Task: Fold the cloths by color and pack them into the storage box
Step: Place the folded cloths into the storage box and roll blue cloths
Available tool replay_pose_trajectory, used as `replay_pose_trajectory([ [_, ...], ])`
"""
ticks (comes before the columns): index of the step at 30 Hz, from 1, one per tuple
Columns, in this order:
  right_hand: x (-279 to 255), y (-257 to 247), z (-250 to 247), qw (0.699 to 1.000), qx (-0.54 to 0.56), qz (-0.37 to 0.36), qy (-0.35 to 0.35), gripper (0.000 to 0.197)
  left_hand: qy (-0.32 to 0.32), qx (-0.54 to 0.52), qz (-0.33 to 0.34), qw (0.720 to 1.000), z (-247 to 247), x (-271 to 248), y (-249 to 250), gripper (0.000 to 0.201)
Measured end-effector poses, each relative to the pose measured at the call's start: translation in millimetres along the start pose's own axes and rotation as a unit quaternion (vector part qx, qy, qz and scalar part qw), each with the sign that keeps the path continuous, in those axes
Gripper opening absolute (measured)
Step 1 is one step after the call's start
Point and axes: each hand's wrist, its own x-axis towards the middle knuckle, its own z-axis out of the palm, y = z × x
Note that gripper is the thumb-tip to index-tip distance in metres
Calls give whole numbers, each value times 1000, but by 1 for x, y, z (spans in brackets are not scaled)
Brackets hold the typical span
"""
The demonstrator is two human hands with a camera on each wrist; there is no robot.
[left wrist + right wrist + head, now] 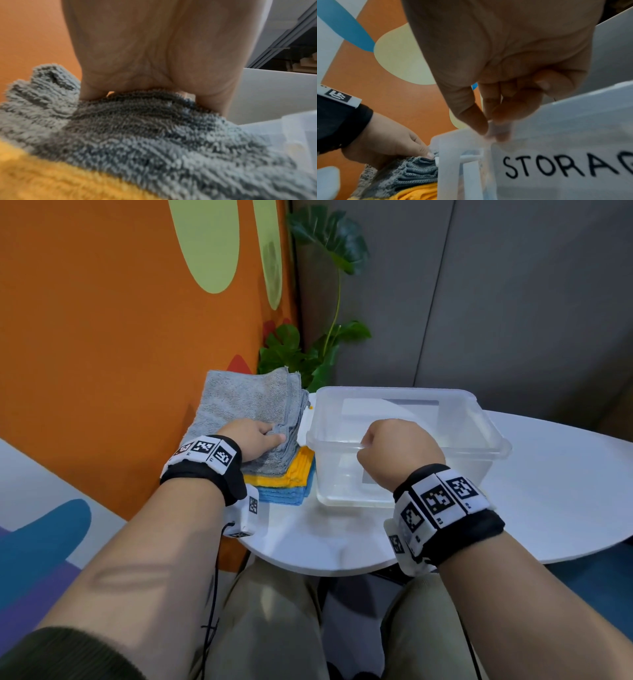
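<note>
A pile of cloths lies at the table's left: grey cloths [245, 405] on top, yellow cloths [294, 472] under them, blue cloths [284, 494] at the bottom. My left hand [263, 436] rests on the grey pile and pinches an edge of the top grey cloth [154, 128] near its right side. The clear plastic storage box [479, 436] stands open to the right of the pile, its front bearing a label that begins "STORAG" [556, 169]. My right hand [394, 446] grips the box's near rim [498, 132] with curled fingers.
The round white table [565, 491] has bare surface to the right of and in front of the box. An orange wall panel [120, 354] stands close on the left. A potted plant [308, 350] rises behind the cloths. My knees are under the near table edge.
</note>
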Motion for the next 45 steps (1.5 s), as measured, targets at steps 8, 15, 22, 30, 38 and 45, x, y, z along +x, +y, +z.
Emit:
replay_pose_trajectory([
  [8, 11, -11, -1, 1000, -10, -19, -9, 33, -7, 11, 3, 1000, -3, -2, 3, 62],
  [15, 19, -26, 16, 997, 14, -51, -50, 29, -16, -25, 30, 999, -26, -7, 7, 30],
  [22, 23, -27, 18, 996, 51, -24, -65, 29, 145, -121, -30, 982, -47, -8, -7, 8],
  [30, 27, -29, 16, 994, 64, -6, -91, 25, 102, 46, -214, 970, -56, 13, -31, 16],
  [38, 26, -29, 16, 994, 64, -4, -92, 25, 82, 45, -230, 969, -65, 17, -33, 19],
  [45, 25, -30, 15, 994, 63, -5, -88, 23, 187, 24, -166, 968, -79, 11, -21, 13],
])
